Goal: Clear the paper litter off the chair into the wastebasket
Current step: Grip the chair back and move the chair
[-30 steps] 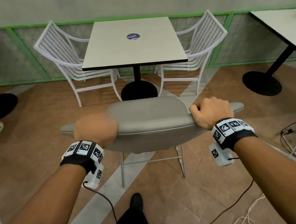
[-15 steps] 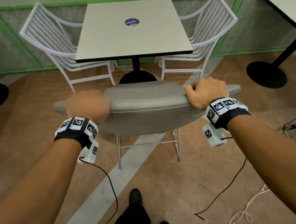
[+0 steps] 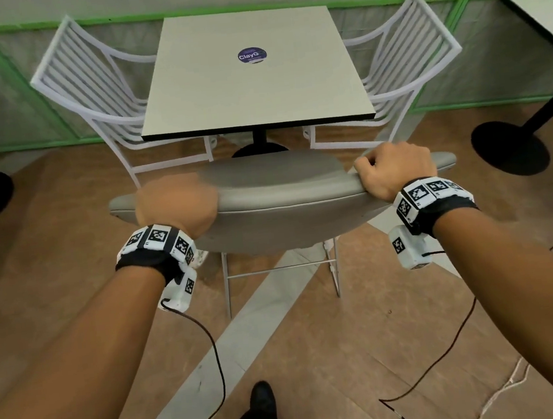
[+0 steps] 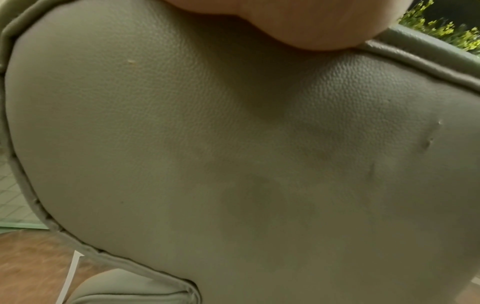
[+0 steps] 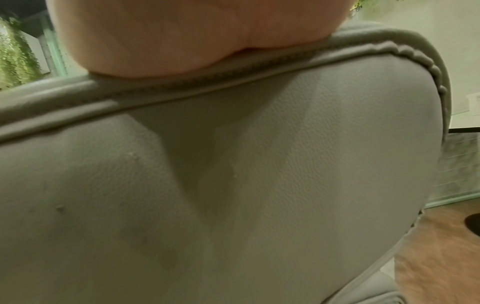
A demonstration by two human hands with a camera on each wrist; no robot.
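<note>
Item one — grey padded chair, centre of the head frame, its back turned toward me and its seat tucked toward the square pale surface above it in the frame. My left hand sits on the left end of the chair's top edge, blurred, fingers curled over the far side and gripping it; my right hand sits on the right end, knuckles up, fingers wrapped over the edge in the same grip. In the left wrist view the heel of my left hand presses the piped seam at the top of the frame, with grained grey upholstery filling the rest; the right wrist view shows the same on the other side, palm against the seam. Paper litter: none visible from here, as the chair back hides most of the seat. Wastebasket: not in any view. Also present — a round purple sticker on the surface, two white slatted chairs at upper left and upper right, a black pedestal base at right, brown floor with a pale stripe, cables trailing at lower right, and my dark shoe at bottom centre.
</note>
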